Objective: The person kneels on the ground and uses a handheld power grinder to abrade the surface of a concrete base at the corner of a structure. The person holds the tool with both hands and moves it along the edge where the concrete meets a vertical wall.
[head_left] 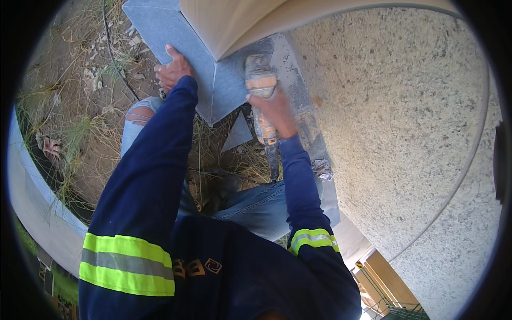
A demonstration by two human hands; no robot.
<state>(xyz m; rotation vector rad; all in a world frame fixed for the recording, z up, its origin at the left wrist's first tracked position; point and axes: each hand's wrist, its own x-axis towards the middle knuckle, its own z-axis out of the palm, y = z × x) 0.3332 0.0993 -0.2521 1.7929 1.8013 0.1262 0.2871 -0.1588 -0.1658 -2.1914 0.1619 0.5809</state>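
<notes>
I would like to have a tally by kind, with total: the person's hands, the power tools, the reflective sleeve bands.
Left hand and right hand: 2
Power tool: 1
Left sleeve band and right sleeve band: 2
Total: 5

The left hand (175, 70) rests on the outer edge of blue-grey slabs (165, 29) that meet at a seam. The right hand (276, 109) grips a dusty orange-and-grey power tool (261, 84), its blurred head over the slabs. Dry grass (77, 136) and a dark cable (109, 47) lie on soil (100, 176).
</notes>
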